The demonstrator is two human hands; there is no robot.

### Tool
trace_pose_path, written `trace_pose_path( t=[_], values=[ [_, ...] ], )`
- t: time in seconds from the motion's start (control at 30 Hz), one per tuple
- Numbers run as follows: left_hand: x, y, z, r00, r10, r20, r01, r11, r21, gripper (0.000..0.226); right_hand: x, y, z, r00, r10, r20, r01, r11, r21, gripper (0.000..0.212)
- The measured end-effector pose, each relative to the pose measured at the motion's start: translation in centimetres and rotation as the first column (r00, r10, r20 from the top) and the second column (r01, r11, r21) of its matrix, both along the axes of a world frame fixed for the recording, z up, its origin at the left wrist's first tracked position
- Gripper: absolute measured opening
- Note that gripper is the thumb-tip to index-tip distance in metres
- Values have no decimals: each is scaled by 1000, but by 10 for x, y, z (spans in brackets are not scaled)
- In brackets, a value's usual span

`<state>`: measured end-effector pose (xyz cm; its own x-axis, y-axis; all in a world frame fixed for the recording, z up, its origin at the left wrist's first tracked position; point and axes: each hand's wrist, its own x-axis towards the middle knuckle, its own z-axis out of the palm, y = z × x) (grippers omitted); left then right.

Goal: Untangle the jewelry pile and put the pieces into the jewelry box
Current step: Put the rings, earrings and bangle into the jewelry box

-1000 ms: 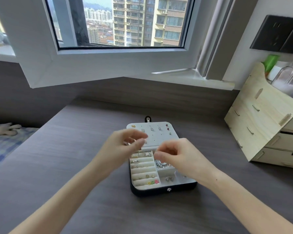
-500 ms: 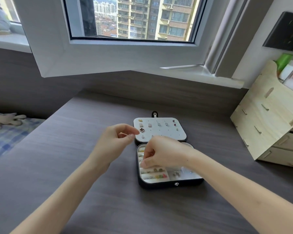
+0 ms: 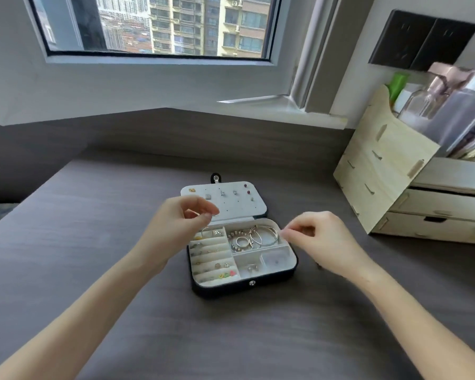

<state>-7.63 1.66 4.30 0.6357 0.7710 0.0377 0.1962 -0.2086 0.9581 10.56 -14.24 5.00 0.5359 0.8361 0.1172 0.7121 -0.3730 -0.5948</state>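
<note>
Head view: jewelry box point(image 3: 222, 288), open on desk point(image 3: 93, 256) between both hands; bangles and rings point(image 3: 254, 238) heaped in its large compartment; no loose pile visible, so task judged nearly complete; left hand point(image 3: 180, 224) and right hand point(image 3: 320, 239) fingertips pinched, anything held indiscernible.

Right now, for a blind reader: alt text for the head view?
A left hand and a right hand hover with pinched fingertips over an open jewelry box on a desk; anything held is too fine to see. Bracelets and rings fill its largest compartment.

Shiny metal bangles point(image 3: 266, 237) in matt-lined jewelry box point(image 3: 258, 287).
</note>
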Motion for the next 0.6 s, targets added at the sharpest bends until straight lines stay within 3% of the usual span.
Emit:
trace_pose_path(
  t=[0.1, 0.23, 0.6],
  values=[
    [17, -10, 4, 997, -54, -56, 58, 996, 64, 21, 35, -34, -6, 988, -60, 140, 71, 995, -76, 13],
    [38, -23, 12, 990, -120, -77, 131, 978, 160, 24, 50, -50, -19, 947, 66, 314, -25, 991, -134, 11],
    [63, -45, 20, 971, -224, -83, 235, 960, 155, 26, 58, -47, -31, 785, 238, 572, -238, 968, -77, 5]
  ],
)
